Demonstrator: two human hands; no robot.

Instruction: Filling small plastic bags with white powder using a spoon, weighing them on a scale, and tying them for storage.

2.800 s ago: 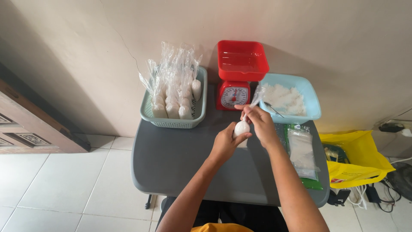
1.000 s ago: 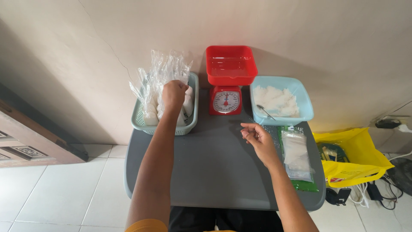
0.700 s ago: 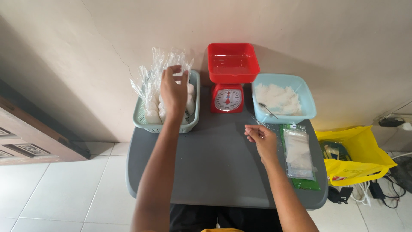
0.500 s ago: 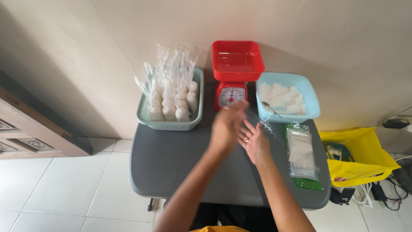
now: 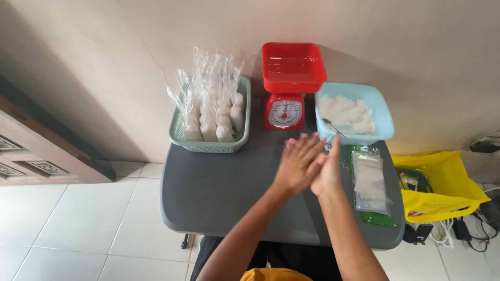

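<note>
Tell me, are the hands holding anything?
No. The left hand and right hand are pressed together, palm to palm, above the grey table, with nothing visible between them.

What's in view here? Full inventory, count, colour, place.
table: 1, dark grey, centre, against the wall
basket: 1, pale green, table's back left
filled bags: many, clear with white contents, standing in the basket
scale: 1, red with a red pan, table's back centre
tub: 1, light blue, table's back right, holds white pieces
spoon: 1, metal, on the tub's front rim
empty bags: a stack, clear on green packaging, table's right edge
carrier bag: 1, yellow, floor right of the table
left hand: open, pressed against the right
right hand: open, empty
</note>
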